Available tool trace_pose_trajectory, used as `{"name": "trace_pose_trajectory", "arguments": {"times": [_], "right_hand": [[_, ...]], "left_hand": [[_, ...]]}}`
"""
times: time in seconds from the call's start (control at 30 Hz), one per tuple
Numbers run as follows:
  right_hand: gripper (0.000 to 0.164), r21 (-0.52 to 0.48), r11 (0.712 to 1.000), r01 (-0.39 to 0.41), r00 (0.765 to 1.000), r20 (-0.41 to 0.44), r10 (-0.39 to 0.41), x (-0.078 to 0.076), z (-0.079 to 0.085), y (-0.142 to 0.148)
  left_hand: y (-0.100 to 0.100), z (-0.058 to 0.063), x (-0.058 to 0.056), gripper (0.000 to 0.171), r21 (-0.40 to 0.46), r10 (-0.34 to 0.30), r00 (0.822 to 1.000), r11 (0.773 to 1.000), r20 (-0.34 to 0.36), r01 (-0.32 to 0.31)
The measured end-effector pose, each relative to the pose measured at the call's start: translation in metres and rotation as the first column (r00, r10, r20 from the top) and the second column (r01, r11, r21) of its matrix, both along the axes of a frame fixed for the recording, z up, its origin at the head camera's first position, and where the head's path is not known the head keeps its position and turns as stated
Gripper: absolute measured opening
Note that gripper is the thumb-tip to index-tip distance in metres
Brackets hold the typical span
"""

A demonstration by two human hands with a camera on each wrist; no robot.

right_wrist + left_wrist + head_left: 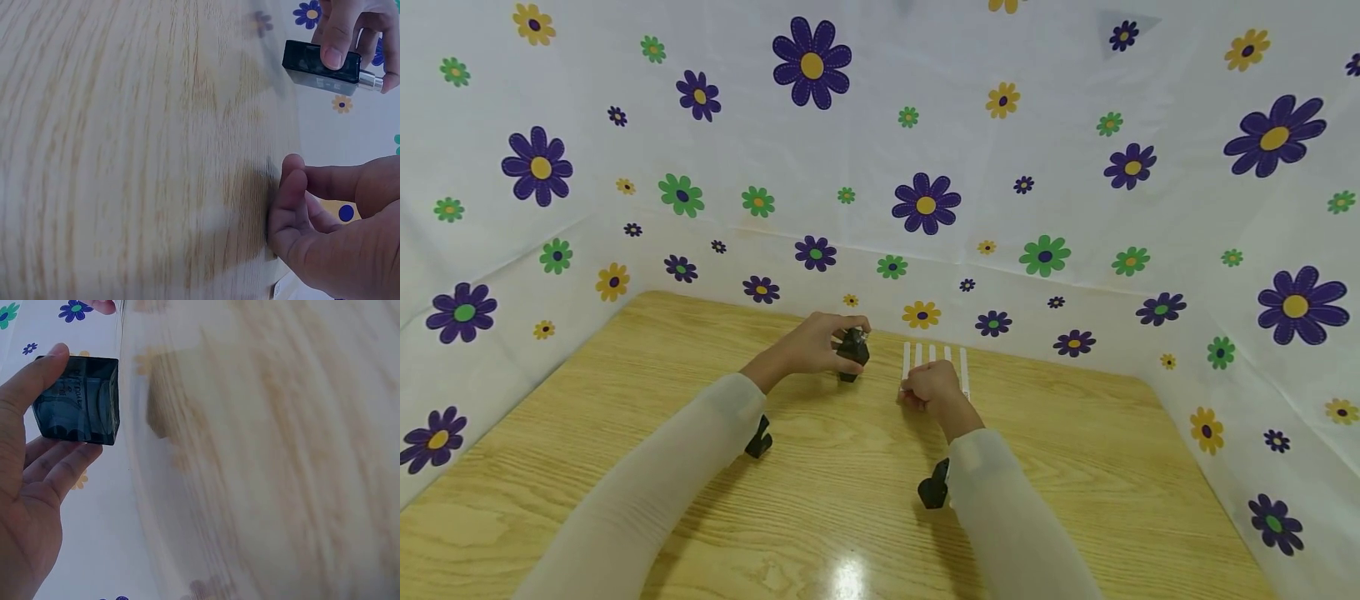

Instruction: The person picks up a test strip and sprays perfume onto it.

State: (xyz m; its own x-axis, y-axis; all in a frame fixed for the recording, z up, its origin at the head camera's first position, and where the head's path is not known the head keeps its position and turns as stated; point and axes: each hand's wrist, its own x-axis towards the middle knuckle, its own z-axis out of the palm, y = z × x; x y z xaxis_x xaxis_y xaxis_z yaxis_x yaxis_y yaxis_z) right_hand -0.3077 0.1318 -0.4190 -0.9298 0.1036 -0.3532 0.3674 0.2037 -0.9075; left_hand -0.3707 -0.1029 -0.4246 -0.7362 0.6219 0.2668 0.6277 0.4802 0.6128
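My left hand (808, 343) holds a dark glass perfume bottle (78, 403) between thumb and fingers. In the right wrist view the bottle (322, 62) is tilted on its side, its silver spray neck (370, 80) towards a fingertip. Several narrow white strips (964, 363) lie side by side at the far part of the table. My right hand (934, 385) is over their near ends, with curled fingers down at the tabletop. In the right wrist view its thumb and fingertips (291, 181) come together; I cannot tell whether a strip is pinched there.
The wood-grain table (820, 483) ends at a white flower-print cloth (865, 158) that stands behind and along both sides. Black wrist mounts (935, 486) hang beneath both forearms, close over the tabletop.
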Motion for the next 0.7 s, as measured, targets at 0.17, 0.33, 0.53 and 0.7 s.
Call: {"name": "trace_pose_trajectory", "arguments": {"times": [0.17,0.33,0.53,0.7], "right_hand": [[0.027,0.002,1.000,-0.006,1.000,0.006,0.006,-0.0014,-0.0015,0.0013],[0.029,0.009,0.999,-0.035,0.999,-0.001,0.035,-0.0001,0.0014,0.0006],[0.028,0.041,0.998,-0.054,0.999,0.007,0.054,-0.0004,0.0016,-0.0002],[0.029,0.039,0.997,-0.059,0.998,0.008,0.059,0.0012,0.0020,0.0007]], "left_hand": [[-0.0007,-0.0002,0.0003,0.051,0.023,0.007,1.000,1.000,0.015,-0.008],[-0.0017,0.0021,0.0025,0.048,0.060,0.016,0.999,0.998,0.043,-0.019],[-0.0035,0.0015,0.0024,0.051,0.070,-0.002,0.998,0.998,0.064,-0.002],[-0.0045,0.0009,0.0033,0.054,0.090,-0.018,0.996,0.996,0.088,0.010]]}}
